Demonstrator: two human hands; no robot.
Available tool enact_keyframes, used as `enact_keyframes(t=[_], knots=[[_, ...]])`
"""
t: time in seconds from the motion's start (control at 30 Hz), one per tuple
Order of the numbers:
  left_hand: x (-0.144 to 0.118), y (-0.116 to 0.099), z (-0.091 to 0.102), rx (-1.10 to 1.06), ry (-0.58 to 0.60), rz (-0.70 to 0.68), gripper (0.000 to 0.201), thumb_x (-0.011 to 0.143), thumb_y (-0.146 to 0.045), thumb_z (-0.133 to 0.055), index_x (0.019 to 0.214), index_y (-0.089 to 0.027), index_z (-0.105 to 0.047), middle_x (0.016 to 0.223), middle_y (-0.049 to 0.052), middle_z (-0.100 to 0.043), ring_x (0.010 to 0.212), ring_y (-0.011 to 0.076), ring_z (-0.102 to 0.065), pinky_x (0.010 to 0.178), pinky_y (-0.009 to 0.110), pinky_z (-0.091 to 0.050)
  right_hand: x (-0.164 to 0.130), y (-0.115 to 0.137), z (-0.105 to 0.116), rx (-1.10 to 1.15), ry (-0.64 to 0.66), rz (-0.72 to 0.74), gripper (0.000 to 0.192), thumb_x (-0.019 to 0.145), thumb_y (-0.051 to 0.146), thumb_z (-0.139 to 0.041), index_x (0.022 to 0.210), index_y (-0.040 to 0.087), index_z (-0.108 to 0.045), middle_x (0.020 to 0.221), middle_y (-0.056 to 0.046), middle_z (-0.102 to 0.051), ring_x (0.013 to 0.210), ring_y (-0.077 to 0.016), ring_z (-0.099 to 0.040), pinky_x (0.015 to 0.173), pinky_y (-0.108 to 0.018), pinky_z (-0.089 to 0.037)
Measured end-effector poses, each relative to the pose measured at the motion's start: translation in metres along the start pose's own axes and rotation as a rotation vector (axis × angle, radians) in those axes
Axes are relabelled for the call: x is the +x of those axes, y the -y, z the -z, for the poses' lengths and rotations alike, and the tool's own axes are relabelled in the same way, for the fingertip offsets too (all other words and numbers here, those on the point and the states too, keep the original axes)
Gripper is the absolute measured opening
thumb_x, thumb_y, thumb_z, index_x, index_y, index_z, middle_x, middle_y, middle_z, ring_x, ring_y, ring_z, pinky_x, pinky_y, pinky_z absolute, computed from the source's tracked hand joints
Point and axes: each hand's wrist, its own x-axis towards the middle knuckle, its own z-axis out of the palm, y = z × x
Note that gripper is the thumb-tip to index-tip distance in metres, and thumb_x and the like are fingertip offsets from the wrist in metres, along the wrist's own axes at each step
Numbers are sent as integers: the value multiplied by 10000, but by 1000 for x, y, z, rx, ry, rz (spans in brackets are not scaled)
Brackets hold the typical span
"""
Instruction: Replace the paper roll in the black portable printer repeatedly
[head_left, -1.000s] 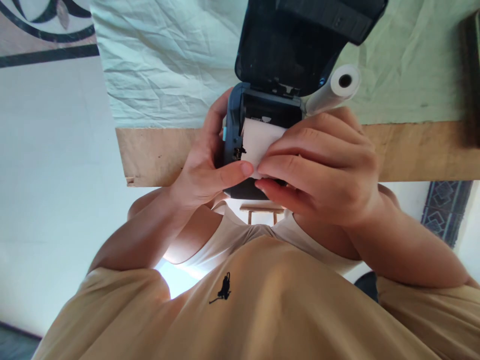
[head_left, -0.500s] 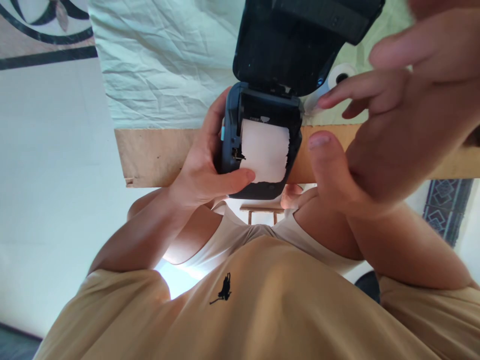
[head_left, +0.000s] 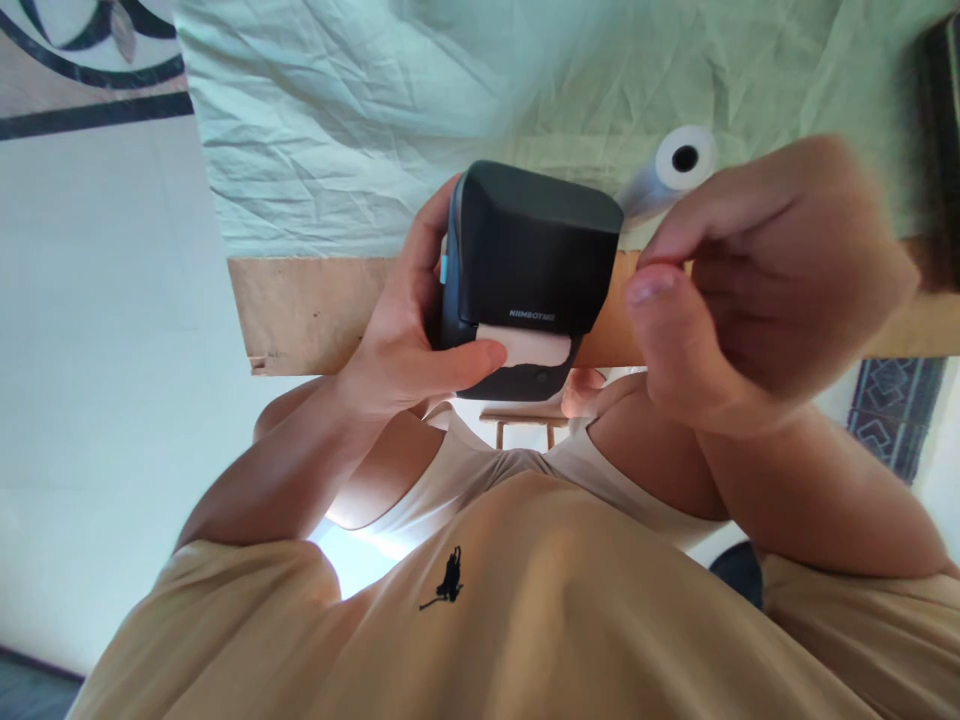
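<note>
- Head view: my left hand (head_left: 409,340) grips the small dark plastic label printer (head_left: 529,275), lid closed, thumb on the white paper strip (head_left: 525,350) poking out.
- My right hand (head_left: 750,285) hovers beside it, loosely curled, holding nothing.
- Behind, a white paper roll (head_left: 679,160) lies on the green-clothed surface (head_left: 337,130).

The lid (head_left: 536,240) of the little printer (head_left: 525,285) was standing wide open a moment ago; now it has been shut down flat. The white paper (head_left: 525,348) was seen as a big torn sheet inside; now only a thin strip is left poking out under the lid. The right hand (head_left: 757,290) has been pulled away from the paper and is curled up beside the printer, blurred. The paper roll (head_left: 679,160) on the cloth is uncovered again.
</note>
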Motion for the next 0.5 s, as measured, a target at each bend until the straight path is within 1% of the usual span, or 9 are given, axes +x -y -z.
enact_keyframes(t=[0.1,0.17,0.2,0.27,0.33,0.37,0.4,0.43,0.5], knots=[[-1,-10,-5,-30,17,24,694,703,-349,-878,1328,-306,-578,1411,35,-615,1427,299,-526,1202,479,-451,1,1,-6,15,-1,27,308,892,298,-584,640,178,-454,543,42,-432,520,-40,-308,502,-256,-255],[-1,-13,-9,-11,-21,56,691,693,-455,-893,1299,-289,-605,1269,36,-684,1393,308,-554,1135,478,-506,0,0,-7,-12,36,-16,402,911,302,-604,580,164,-422,486,61,-347,490,-22,-254,481,-233,-212],[-1,-13,-12,14,-42,89,692,674,-486,-900,1273,-275,-624,1185,36,-708,1340,314,-594,1073,467,-545,-1,-1,-7,-16,50,-50,449,913,324,-613,550,157,-409,470,62,-316,485,-18,-237,478,-227,-200],[-1,-9,-17,15,-106,44,603,696,-531,-870,1185,-245,-664,975,23,-715,1076,285,-716,828,383,-618,-2,-4,-6,-8,113,-132,523,915,408,-621,511,152,-412,459,53,-307,484,-18,-248,477,-223,-190],[-1,-2,-21,-31,-168,-25,427,804,-503,-774,1119,-233,-672,836,4,-671,775,194,-720,599,274,-563,-1,-8,-4,-17,235,-207,570,920,512,-598,504,152,-449,460,36,-352,481,-23,-279,471,-226,-188],[-1,1,-22,-61,-186,-57,359,860,-486,-699,1113,-233,-665,810,2,-653,675,156,-688,530,241,-519,0,-10,-3,-30,293,-225,591,925,559,-574,511,151,-469,463,29,-377,475,-24,-286,465,-227,-185],[-1,3,-21,-82,-175,-73,324,896,-468,-636,1118,-233,-655,812,7,-650,628,138,-662,496,229,-495,1,-12,-2,-46,343,-236,611,930,600,-547,520,151,-483,467,23,-396,468,-23,-285,461,-227,-185],[-1,4,-19,-90,-129,-71,328,907,-462,-603,1140,-235,-641,842,19,-660,625,139,-655,490,238,-496,2,-14,-1,-53,369,-240,627,931,632,-527,529,151,-490,469,20,-408,461,-21,-279,455,-226,-184],[-1,3,-15,-80,-10,-35,373,892,-461,-608,1192,-241,-615,935,49,-688,691,172,-673,532,284,-532,3,-17,0,-53,393,-252,635,924,666,-514,551,152,-511,480,17,-431,459,-21,-281,453,-221,-192]])
